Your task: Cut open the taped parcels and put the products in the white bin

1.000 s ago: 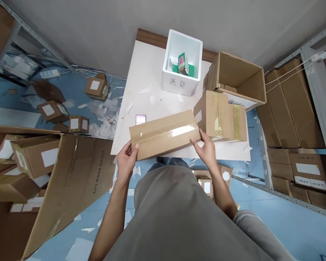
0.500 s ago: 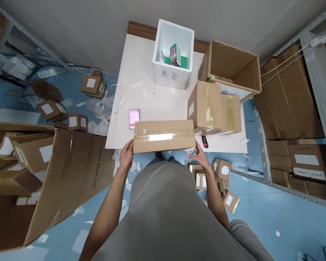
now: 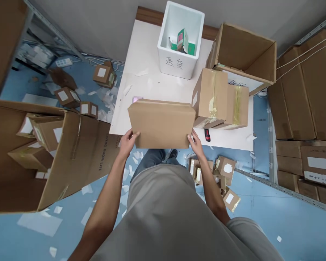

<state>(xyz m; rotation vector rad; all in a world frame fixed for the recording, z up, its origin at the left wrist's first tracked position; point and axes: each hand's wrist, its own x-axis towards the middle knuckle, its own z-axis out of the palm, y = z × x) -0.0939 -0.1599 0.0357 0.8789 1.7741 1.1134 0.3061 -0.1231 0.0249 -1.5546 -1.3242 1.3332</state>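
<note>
I hold a brown cardboard box [image 3: 162,124] at the near edge of a white table [image 3: 143,61], a plain broad face turned up toward me. My left hand [image 3: 128,142] grips its lower left corner, fingers curled on the edge. My right hand [image 3: 196,142] grips the lower right corner the same way. A taped cardboard box [image 3: 218,98] stands just right of the held box. A red-handled tool [image 3: 207,135] lies on the table by my right hand.
A white foam bin [image 3: 179,43] with green and pink packets stands at the table's back. An open cardboard box [image 3: 244,58] sits at the back right. A large open carton [image 3: 43,152] of small boxes stands left. Small boxes and paper scraps litter the blue floor [image 3: 288,217]. Shelves of cartons [image 3: 301,94] line the right.
The box has been tipped up from lying flat with its taped seam up; a plain broad face now shows. Both hands stayed at its lower corners.
</note>
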